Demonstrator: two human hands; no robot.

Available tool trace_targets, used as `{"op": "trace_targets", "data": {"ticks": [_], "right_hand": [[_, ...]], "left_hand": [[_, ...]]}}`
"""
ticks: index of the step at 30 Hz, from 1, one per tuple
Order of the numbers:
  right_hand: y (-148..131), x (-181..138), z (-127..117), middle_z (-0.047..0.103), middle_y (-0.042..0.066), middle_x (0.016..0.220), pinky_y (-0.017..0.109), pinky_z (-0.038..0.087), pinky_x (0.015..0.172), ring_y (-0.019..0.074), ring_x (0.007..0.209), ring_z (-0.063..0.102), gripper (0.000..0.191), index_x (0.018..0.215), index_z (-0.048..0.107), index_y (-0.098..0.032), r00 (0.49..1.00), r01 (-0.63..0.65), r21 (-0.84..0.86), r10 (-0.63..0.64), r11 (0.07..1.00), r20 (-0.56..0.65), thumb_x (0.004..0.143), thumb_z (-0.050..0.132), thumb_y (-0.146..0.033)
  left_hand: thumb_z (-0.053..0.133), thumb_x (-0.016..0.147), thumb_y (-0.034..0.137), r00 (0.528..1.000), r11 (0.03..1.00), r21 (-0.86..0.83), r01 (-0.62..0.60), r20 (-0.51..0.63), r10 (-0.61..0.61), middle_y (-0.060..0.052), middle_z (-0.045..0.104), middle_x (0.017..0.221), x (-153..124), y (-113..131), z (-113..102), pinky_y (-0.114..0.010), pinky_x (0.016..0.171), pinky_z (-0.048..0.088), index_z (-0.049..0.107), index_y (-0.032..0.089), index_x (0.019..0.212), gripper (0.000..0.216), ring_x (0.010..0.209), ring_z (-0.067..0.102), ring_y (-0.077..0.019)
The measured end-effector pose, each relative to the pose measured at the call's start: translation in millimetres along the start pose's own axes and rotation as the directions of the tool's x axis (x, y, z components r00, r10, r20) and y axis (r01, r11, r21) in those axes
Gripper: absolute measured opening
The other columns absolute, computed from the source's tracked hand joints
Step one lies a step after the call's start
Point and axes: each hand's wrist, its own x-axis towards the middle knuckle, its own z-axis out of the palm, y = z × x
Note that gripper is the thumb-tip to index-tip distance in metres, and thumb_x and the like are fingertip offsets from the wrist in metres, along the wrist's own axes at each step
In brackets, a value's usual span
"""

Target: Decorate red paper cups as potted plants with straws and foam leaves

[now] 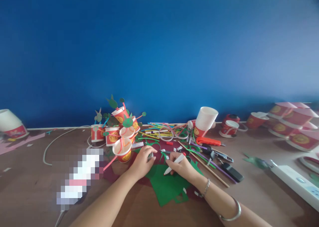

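My right hand [179, 165] grips a white marker [179, 158] with a red end. Its tip points down at a sheet of green paper [165, 187], close to the surface. My left hand [143, 162] rests at the sheet's upper left edge, fingers curled around a small round thing [150, 156], perhaps a tape roll, partly hidden by the hand. The green sheet has cut-out gaps along its lower right side and lies over dark red paper [112, 172]. Small white paper scraps lie about it.
Decorated paper cups [122, 150] with straws and green cut-outs stand at left. Behind my hands lie many colored straws [157, 129]. To the right are stacked cups [206, 119], a red-orange cutter [209, 141], a wooden stick [211, 170], a black key fob [231, 172] and a power strip [291, 182].
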Motion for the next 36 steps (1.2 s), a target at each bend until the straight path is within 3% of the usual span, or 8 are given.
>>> {"op": "trace_targets", "data": {"ticks": [13,36], "right_hand": [[7.9,2.6,2.2,0.053,-0.006,0.04,0.017,0.029,0.037,0.0129,0.041,0.058,0.027,0.055,0.039,-0.021,1.0,0.013,-0.012,-0.012,1.0,0.016,0.073,0.057,-0.031],[2.2,2.5,4.8,0.057,-0.004,0.047,0.023,0.041,0.048,0.0149,0.05,0.06,0.028,0.058,0.042,-0.022,0.999,0.008,0.041,-0.006,0.999,-0.054,0.073,0.062,-0.033]], "left_hand": [[0.052,0.079,0.013,1.0,1.0,0.018,-0.001,-0.001,0.001,-0.007,0.062,0.101,0.4,0.2,0.1,-0.037,0.093,0.045,0.062,0.02,0.093,0.018,0.102,0.056,-0.0209],[0.052,0.08,0.011,1.0,1.0,0.003,-0.006,-0.001,0.006,-0.007,0.061,0.102,0.5,-2.7,1.9,-0.036,0.093,0.044,0.06,0.02,0.093,0.019,0.103,0.055,-0.0207]]}}
